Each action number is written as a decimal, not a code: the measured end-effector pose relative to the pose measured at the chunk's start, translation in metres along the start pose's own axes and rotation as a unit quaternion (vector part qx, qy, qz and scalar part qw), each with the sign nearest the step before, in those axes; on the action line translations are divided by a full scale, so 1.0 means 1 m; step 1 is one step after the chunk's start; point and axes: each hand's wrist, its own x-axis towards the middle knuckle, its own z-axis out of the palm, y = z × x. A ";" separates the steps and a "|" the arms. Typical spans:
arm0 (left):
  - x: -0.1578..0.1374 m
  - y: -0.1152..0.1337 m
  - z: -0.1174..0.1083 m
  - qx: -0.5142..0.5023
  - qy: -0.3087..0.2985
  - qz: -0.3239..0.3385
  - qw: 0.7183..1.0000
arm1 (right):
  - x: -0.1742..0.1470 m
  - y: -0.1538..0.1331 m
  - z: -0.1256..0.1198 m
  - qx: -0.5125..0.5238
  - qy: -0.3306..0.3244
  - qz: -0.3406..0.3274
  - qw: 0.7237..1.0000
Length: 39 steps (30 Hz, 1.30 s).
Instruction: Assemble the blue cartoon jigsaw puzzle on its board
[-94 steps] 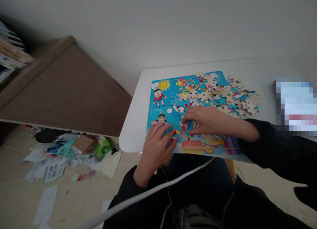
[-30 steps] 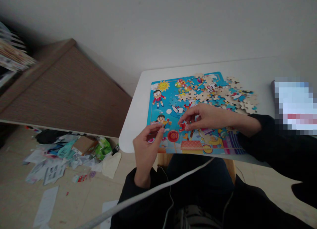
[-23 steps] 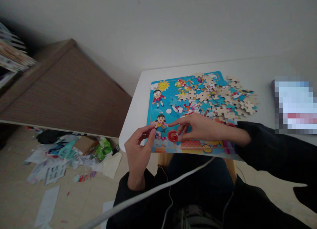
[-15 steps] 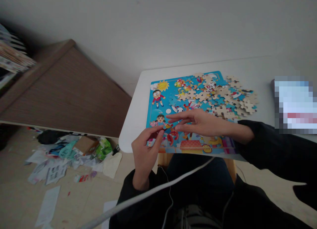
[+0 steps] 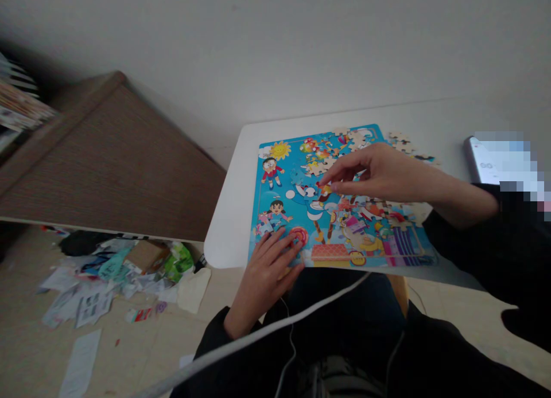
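A blue jigsaw puzzle [image 5: 301, 211] with cartoon figures lies on the white table in front of me. My left hand [image 5: 273, 266] rests flat on its lower left corner, fingers stretched out beside a red swirl picture. Over the middle of the puzzle, my right hand [image 5: 374, 171] is closed in a pinch at a small red and yellow puzzle piece [image 5: 326, 190], partly covered by the fingertips. Loose puzzle pieces [image 5: 401, 143], several with their plain wooden backs up, are heaped on the right part of the puzzle and beyond its edge. My right hand and forearm hide part of this heap.
A phone [image 5: 476, 157], partly blurred out, lies on the white table [image 5: 230, 203] at the right. A brown wooden cabinet [image 5: 116, 163] stands at the left. Bags and papers [image 5: 120, 266] litter the floor. A white cable [image 5: 267, 332] crosses in front of my body.
My hands have moved apart. The left went from pinching a piece to lying flat on the puzzle; the right moved up and right and now pinches a piece.
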 end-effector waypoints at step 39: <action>0.004 -0.032 0.010 0.182 -0.061 -0.001 0.981 | -0.047 0.164 -0.126 -0.303 0.241 0.432 0.814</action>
